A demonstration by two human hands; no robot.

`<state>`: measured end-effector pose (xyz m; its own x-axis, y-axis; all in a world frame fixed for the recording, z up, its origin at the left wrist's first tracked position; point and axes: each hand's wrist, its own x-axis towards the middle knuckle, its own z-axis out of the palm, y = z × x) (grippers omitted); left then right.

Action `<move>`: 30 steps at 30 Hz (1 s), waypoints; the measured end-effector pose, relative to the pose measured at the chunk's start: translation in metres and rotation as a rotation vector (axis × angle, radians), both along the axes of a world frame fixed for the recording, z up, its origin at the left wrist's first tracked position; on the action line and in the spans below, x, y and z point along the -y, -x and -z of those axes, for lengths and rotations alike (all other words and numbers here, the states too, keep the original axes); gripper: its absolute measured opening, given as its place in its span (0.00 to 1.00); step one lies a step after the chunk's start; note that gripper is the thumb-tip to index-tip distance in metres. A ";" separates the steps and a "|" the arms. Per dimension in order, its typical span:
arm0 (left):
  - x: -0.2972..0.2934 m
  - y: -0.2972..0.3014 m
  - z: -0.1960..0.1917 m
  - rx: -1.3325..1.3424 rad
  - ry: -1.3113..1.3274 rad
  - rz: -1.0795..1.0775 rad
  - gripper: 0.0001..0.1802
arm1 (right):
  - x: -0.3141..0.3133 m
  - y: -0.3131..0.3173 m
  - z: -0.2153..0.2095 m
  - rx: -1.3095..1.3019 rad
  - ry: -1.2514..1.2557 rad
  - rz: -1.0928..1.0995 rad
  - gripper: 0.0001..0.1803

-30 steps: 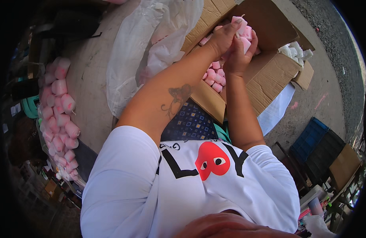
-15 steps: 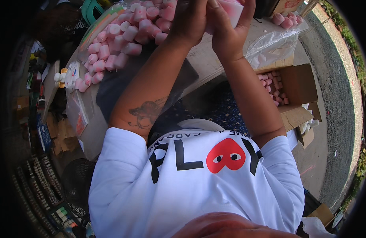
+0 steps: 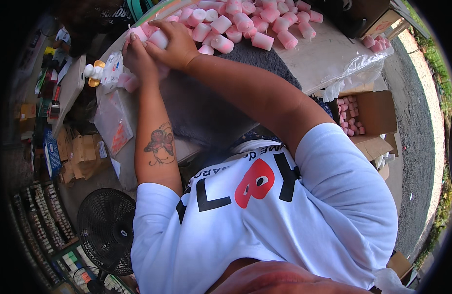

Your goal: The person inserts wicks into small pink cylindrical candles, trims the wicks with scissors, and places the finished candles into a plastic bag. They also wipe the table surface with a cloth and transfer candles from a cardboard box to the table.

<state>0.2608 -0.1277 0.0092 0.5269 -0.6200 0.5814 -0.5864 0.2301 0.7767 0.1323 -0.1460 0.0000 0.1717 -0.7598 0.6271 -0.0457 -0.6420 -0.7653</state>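
Short pink-and-white candles (image 3: pixel 222 43), some with wicks showing, lie heaped across the far side of the table. At the heap's left end my two hands are close together. My right hand (image 3: pixel 174 46) curls over a pale candle (image 3: pixel 158 39), thumb and forefinger on either side of it. Beside it, my left hand (image 3: pixel 140 58) has its fingers drawn together against a pink candle (image 3: pixel 137 33); part of this hand is blurred and its palm is hidden. More pink candles (image 3: pixel 130 82) lie by my left wrist. A dark grey cloth (image 3: pixel 211 93) spreads under and beside my forearms.
An open cardboard box (image 3: pixel 378 112) on the right holds more pink candles. A few candles (image 3: pixel 375 43) sit at the table's far right, near clear plastic sheeting (image 3: pixel 353 71). Left are a plastic bag with orange pieces (image 3: pixel 113 122) and a black fan (image 3: pixel 106 230).
Both hands have swung left and nearer, from the far middle of the table to the heap's left end. The pink-and-white piece they held at the top edge is no longer there.
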 end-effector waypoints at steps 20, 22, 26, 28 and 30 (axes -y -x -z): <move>-0.018 -0.004 -0.023 0.230 -0.281 0.048 0.32 | -0.088 0.077 0.011 -0.893 0.502 -0.334 0.17; -0.033 0.019 -0.034 0.202 -0.190 0.143 0.29 | -0.066 0.065 0.021 -0.737 0.426 -0.233 0.16; -0.101 0.115 -0.026 0.250 0.188 0.369 0.30 | -0.033 0.098 -0.003 -0.385 0.271 -0.075 0.15; -0.126 0.125 0.002 0.443 -0.073 0.553 0.34 | -0.029 0.153 -0.028 -0.207 0.272 0.021 0.14; -0.137 0.116 0.023 0.744 -0.523 0.599 0.38 | -0.029 0.231 -0.027 0.038 0.349 0.164 0.12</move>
<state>0.1445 0.0096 -0.0137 -0.3187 -0.9221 0.2193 -0.8529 0.3800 0.3581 -0.0987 -0.1171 0.0267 0.0375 -0.5151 0.8563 -0.1450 -0.8507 -0.5053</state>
